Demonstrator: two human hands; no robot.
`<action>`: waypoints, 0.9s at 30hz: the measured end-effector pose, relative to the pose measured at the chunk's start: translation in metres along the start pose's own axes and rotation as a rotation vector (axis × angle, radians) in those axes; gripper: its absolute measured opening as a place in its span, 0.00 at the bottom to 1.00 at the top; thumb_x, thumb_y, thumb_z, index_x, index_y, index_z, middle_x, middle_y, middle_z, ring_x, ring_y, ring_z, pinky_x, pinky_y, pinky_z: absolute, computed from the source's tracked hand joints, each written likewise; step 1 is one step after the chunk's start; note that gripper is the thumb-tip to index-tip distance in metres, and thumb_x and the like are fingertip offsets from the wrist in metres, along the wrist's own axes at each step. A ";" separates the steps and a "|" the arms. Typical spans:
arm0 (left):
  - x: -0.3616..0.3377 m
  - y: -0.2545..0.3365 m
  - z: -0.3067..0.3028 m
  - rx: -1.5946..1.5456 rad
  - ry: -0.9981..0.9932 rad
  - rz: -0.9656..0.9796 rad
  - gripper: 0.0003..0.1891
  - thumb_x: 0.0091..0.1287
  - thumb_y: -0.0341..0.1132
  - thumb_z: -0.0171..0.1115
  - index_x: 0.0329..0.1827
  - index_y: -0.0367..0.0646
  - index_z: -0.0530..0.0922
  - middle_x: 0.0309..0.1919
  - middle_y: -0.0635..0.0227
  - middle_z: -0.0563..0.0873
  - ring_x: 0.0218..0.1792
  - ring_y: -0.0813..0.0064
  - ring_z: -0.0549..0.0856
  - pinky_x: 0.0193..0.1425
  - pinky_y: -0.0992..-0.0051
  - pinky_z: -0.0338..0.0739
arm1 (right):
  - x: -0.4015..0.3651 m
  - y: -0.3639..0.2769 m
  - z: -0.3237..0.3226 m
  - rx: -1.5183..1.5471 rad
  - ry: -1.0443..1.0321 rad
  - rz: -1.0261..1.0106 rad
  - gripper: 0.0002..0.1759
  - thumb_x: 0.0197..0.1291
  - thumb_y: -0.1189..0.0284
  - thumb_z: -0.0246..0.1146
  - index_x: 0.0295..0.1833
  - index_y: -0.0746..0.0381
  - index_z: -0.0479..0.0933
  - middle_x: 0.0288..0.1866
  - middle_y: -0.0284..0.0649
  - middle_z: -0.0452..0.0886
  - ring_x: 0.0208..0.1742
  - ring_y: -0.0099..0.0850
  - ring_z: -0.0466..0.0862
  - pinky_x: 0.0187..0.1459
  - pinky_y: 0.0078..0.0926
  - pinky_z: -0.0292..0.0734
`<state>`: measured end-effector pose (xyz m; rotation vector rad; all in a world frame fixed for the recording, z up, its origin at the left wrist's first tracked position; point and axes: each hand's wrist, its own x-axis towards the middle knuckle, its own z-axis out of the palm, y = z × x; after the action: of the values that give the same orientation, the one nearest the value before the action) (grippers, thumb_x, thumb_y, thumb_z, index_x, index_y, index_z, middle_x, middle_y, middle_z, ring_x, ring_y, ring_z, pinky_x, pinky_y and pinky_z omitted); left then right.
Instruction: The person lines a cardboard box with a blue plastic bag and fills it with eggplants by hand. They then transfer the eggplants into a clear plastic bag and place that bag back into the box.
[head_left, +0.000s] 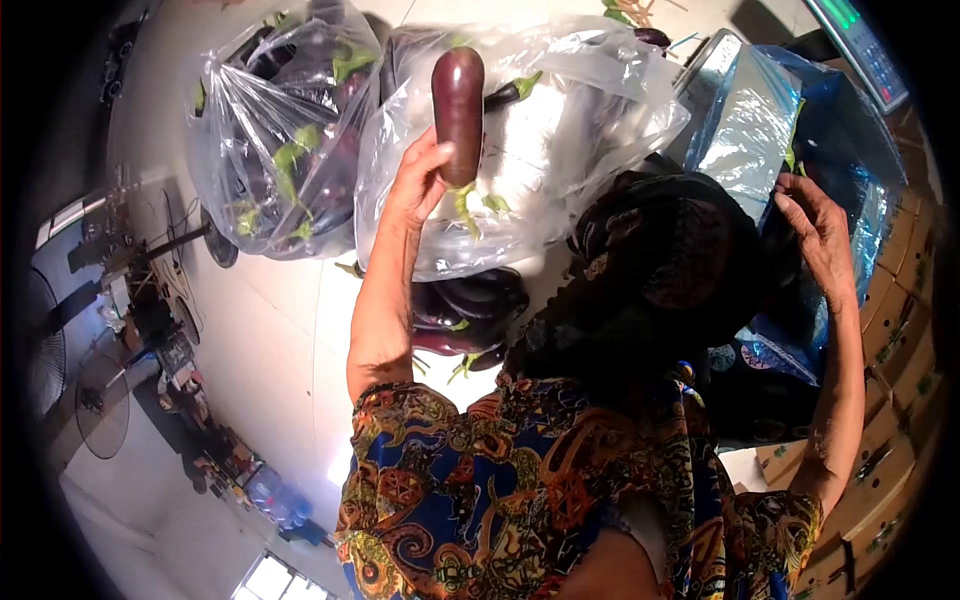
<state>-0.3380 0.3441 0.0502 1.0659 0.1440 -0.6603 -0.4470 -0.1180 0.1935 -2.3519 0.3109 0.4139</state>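
Observation:
My left hand (pixel 418 180) is closed round the lower part of a purple eggplant (pixel 460 105), which stands upright with its green stem pointing down. Behind it, a large clear plastic bag (pixel 600 100) lies spread open, with a smaller dark eggplant (pixel 505 95) in it. On the right, my right hand (pixel 818 232) reaches into a blue plastic bag (pixel 865 150). Its fingers are bent against a dark thing with a green stem (pixel 796 140) that looks like an eggplant; most of it is hidden by the hand and bag.
A full clear bag of eggplants (pixel 290 150) stands at the left. Several loose eggplants (pixel 470 310) lie below the open bag. A scale with a lit display (pixel 860 50) is at top right, above cardboard boxes (pixel 900 330). A fan (pixel 103 405) stands far left. Dark cloth or hair (pixel 680 260) blocks the middle.

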 end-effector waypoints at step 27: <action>-0.182 -0.032 -0.076 1.573 -0.489 -0.871 0.30 0.49 0.27 0.66 0.61 0.50 0.78 0.39 0.69 0.86 0.45 0.69 0.84 0.50 0.72 0.77 | -0.010 0.014 -0.007 0.128 0.061 0.022 0.21 0.67 0.60 0.60 0.57 0.65 0.78 0.50 0.39 0.82 0.52 0.29 0.79 0.58 0.28 0.71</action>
<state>-0.4868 0.4765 0.0642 2.3068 -0.4648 -1.9505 -0.4590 -0.1319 0.1936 -2.2407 0.3812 0.3230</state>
